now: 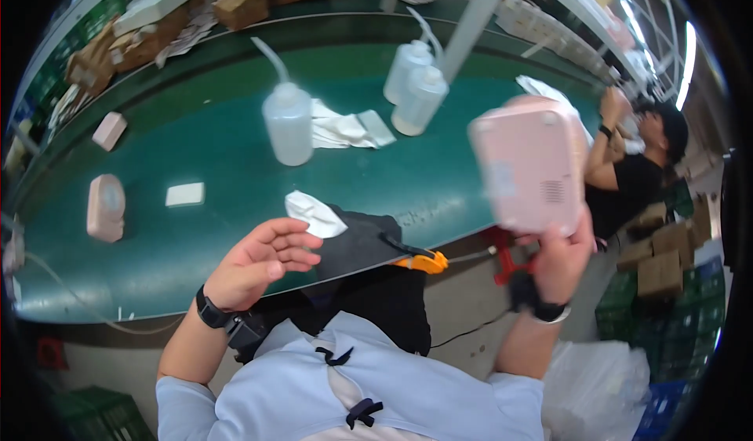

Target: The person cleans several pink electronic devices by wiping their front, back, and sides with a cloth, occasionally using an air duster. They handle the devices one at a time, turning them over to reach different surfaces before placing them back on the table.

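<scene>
My right hand (566, 256) grips a pink plastic device (529, 166) by its lower edge, lifted at the right, its underside with vent slots and round feet facing me. Fingers apart and holding nothing, my left hand (271, 254) hovers near the table's front edge. Just beyond its fingertips lies a crumpled white cloth (315, 214), partly on a dark grey mat (357, 241). An orange-handled tool (423, 262) rests at the table edge between my hands.
On the green table (235, 190) stand several squeeze bottles, one (288, 123) near the middle, beside folded white cloths (341, 127). Another pink device (106, 208), a small pink box (110, 131) and a white rectangular piece (185, 194) lie left. A co-worker (639, 151) is at the right.
</scene>
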### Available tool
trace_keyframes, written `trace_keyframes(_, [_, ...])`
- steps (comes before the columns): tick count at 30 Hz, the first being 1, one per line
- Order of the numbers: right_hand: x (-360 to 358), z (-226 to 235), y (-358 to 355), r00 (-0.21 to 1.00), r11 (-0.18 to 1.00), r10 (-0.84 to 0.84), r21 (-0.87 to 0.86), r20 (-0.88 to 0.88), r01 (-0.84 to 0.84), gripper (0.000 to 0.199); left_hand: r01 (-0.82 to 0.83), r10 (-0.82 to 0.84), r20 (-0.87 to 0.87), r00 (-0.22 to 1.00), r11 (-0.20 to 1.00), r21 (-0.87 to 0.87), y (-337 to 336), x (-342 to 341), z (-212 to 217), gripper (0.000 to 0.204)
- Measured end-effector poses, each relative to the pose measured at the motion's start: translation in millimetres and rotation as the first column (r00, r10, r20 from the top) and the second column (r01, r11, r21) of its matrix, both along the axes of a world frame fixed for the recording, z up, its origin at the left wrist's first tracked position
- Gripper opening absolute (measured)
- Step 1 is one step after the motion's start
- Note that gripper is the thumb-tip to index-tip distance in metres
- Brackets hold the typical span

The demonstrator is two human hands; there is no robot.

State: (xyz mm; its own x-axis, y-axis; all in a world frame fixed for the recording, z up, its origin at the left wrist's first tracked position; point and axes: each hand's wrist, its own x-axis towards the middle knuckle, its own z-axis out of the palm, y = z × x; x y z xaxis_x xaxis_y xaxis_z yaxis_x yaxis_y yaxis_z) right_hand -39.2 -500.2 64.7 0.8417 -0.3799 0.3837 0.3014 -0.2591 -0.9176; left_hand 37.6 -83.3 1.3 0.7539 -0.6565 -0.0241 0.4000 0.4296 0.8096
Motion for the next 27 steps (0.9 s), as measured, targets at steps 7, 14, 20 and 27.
trace_keyframes(7, [101.6, -97.5, -287.8, 0.929, 0.967, -0.232, 0.034, -0.288, 0.252, 0.021, -0.565, 0.06, 0.639, 0.767, 0.535, 0.628, 103.3, 68.3, 26.0, 0.051])
trace_keyframes(14, [193.2, -160.8, -379.7, 0.904, 0.945, -0.187, 0.181, -0.385, 0.272, 0.021, -0.537, 0.458, 0.483, 0.746, -0.015, 0.843, 255.1, 238.1, 26.8, 0.076])
trace_keyframes(20, [197.5, -183.5, -363.3, 0.87, 0.9, -0.352, 0.129, -0.345, 0.416, 0.038, -0.269, 0.739, 0.618, 0.268, -0.558, 0.785, 269.8, 328.9, -8.3, 0.108])
trace_keyframes(27, [24.2, -203.6, -301.7, 0.779, 0.876, -0.48, -0.171, -0.403, 0.452, 0.053, -0.083, 0.622, 0.708, 0.334, -0.729, 0.68, 254.0, 365.1, -26.0, 0.132])
